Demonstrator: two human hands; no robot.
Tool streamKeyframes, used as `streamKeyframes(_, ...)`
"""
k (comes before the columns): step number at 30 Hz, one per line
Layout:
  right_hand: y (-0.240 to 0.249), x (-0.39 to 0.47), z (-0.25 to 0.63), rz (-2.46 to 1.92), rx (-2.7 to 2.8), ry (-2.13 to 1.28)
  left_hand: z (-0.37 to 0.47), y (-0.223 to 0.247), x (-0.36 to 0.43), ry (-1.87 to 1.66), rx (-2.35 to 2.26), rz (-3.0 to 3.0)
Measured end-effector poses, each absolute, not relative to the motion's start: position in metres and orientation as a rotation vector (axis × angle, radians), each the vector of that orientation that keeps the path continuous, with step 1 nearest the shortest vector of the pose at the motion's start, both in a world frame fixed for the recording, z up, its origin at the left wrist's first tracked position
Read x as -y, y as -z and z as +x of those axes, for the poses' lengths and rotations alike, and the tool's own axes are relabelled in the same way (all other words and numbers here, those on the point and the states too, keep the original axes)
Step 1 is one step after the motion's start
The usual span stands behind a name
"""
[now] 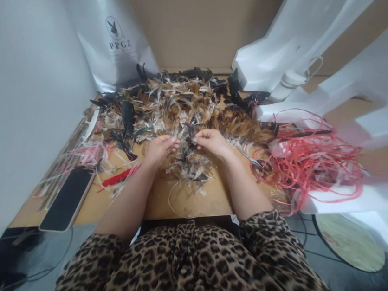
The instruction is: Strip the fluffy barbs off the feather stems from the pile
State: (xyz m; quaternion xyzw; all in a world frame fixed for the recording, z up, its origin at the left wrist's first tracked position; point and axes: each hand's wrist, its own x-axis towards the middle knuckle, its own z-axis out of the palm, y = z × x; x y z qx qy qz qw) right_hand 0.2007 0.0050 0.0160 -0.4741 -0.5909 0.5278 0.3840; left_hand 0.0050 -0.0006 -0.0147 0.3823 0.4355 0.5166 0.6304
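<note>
Both my hands meet over the table at the front of a large feather pile [181, 102] in brown, cream and black. With thumb and fingers pinched, my left hand [162, 149] grips the edge of some pale feathers. My right hand [211, 143], also pinched, holds dark feathers just opposite, a short gap away. Under and between the hands lies a smaller heap of greyish, fluffy feathers [193, 168], with a thin thread curling down from it. Scissors [251, 158] rest on the table right of my right wrist.
A tangle of red plastic strings [318, 162] covers the table's right side. On the left are a phone [67, 200], a red bundle [116, 178] and pink-white strands [90, 153]. A printed white bag [119, 34] stands behind, and a white bottle [287, 85] sits back right.
</note>
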Motion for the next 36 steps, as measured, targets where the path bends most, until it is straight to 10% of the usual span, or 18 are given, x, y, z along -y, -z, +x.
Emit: streamKeyframes(36, 0.014, -0.003, 0.155, -1.131, 1.411, -1.057, 0.01, 0.015, 0.004, -1.036, -1.0, 0.887)
